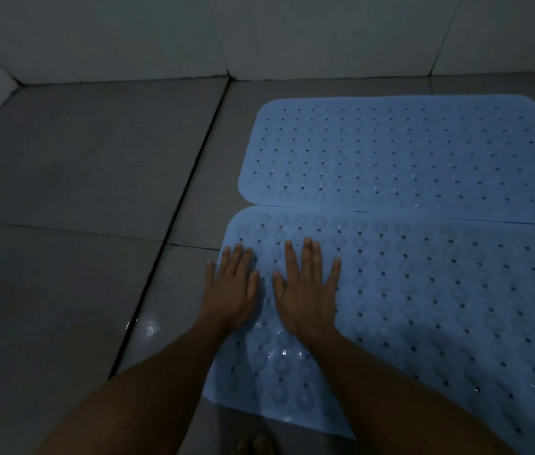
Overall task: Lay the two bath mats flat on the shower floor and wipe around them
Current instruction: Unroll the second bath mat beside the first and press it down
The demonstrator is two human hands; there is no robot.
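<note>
Two light blue perforated bath mats lie side by side on the grey tiled floor. The far mat (400, 159) lies flat near the back wall. The near mat (440, 307) touches its long edge and runs toward me and off the right edge of the view. My left hand (231, 287) presses flat on the near mat's left edge, its outer fingers reaching onto the tile. My right hand (307, 290) presses flat on the mat just beside it, fingers spread. Neither hand holds anything.
Grey floor tiles (79, 165) with dark grout lines spread to the left; a wet shine shows on the tile (153, 330) by my left forearm. White wall tiles (259, 34) rise behind the mats. Toes (254, 444) show at the bottom edge.
</note>
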